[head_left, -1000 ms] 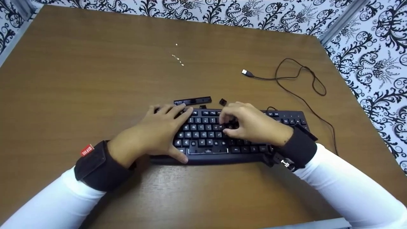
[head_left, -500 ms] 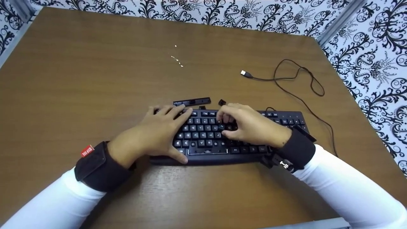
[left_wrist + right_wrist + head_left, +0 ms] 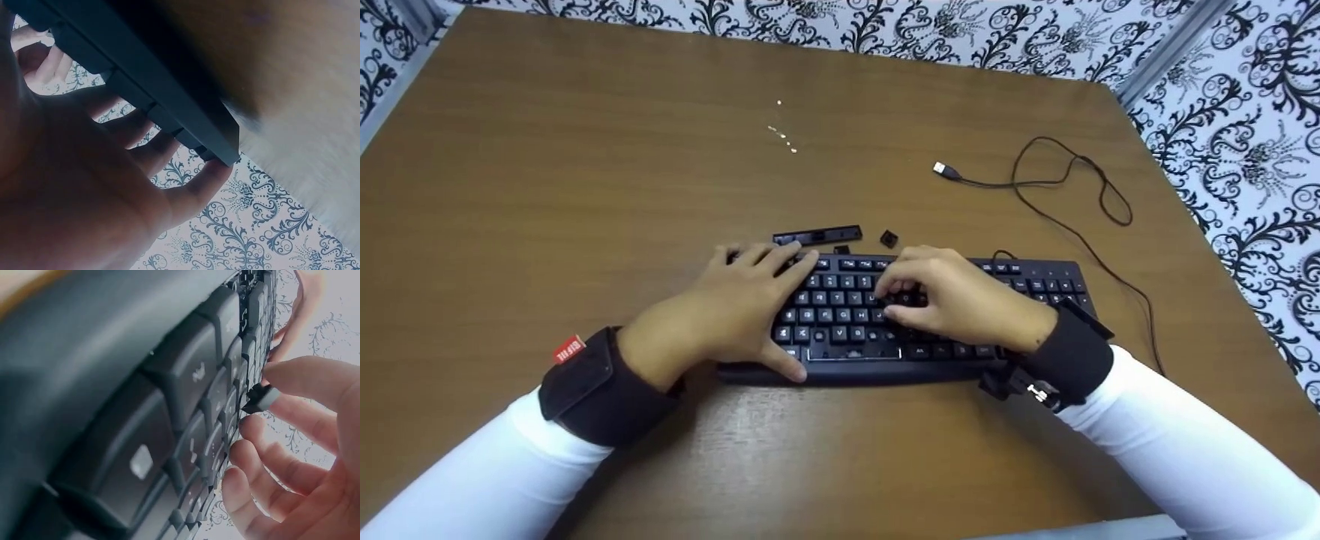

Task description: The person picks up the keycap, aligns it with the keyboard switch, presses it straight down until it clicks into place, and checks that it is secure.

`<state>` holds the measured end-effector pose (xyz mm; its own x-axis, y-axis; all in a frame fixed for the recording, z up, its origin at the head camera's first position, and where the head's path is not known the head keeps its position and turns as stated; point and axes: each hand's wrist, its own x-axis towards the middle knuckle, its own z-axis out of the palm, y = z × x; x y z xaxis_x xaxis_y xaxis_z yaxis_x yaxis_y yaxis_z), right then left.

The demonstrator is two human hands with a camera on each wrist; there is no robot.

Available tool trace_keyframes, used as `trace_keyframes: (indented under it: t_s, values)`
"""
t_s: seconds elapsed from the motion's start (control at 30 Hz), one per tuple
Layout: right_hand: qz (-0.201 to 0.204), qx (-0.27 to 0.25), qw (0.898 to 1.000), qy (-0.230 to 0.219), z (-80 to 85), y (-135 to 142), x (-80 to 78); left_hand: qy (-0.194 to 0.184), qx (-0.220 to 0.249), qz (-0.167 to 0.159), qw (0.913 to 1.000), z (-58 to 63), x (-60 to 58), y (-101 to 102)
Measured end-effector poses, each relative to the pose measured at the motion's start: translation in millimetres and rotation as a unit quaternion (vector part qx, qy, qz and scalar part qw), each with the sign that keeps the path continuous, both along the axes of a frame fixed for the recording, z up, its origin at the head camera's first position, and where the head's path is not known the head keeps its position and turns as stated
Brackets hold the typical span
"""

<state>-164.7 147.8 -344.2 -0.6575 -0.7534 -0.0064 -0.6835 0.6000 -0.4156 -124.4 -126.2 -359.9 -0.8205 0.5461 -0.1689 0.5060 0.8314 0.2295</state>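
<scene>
A black keyboard (image 3: 855,315) lies on the table under both hands. Across its left end my left hand (image 3: 735,307) rests with spread fingers, the thumb at the front edge. My right hand (image 3: 952,292) is above the middle keys, fingers bent. In the right wrist view, its thumb and index finger pinch a small black keycap (image 3: 261,398), tilted and standing clear of the keys around it. The spacebar slot (image 3: 855,353) is bare, and some keys above it are off. Behind the keyboard lie the loose spacebar (image 3: 817,235) and loose keycaps (image 3: 889,238).
The keyboard's black cable (image 3: 1061,217) loops over the right of the brown table (image 3: 585,150), ending in a USB plug (image 3: 946,171). Small white bits of light or crumbs (image 3: 782,137) show farther back. A pale grey edge (image 3: 1080,527) shows at the bottom right.
Under the right hand, a keycap has tilted up from its row and is now between thumb and finger. The left hand stays in place; the head view shifts slightly.
</scene>
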Motion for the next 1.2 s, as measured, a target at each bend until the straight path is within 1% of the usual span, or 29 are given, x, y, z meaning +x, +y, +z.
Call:
trace_keyframes:
  t_s: [0.2,0.37,0.47,0.53,0.7,0.87,0.97,1.2]
  values:
    - [-0.006,-0.003,1.0,-0.008,1.3,1,0.6,0.003,0.003,-0.003,1.0,1.5,-0.5,-2]
    - [-0.036,-0.016,0.999,-0.009,-0.5,1,1.7,0.003,0.003,-0.001,1.0,2.4,-0.4,-1]
    - [-0.055,-0.012,0.998,-0.009,-1.3,2,3.2,0.002,0.004,-0.002,1.0,2.4,-0.6,-1]
    - [-0.057,-0.006,0.998,-0.009,-2.2,2,3.7,0.001,0.004,-0.002,1.0,1.8,-0.1,-1]
    - [-0.039,-0.01,0.999,-0.011,-3.0,3,5.3,0.004,0.002,-0.002,1.0,0.8,-0.6,0]
    - [0.0,-0.015,1.0,-0.011,-3.4,2,11.5,0.0,0.001,-0.001,1.0,0.1,-1.7,1]
    - [0.018,-0.018,1.0,-0.004,-4.0,-2,15.6,-0.005,-0.001,0.001,1.0,-0.6,-1.1,0]
    - [0.039,-0.042,0.998,0.02,-7.6,-7,21.2,0.0,0.002,0.002,1.0,-0.7,-0.8,0]
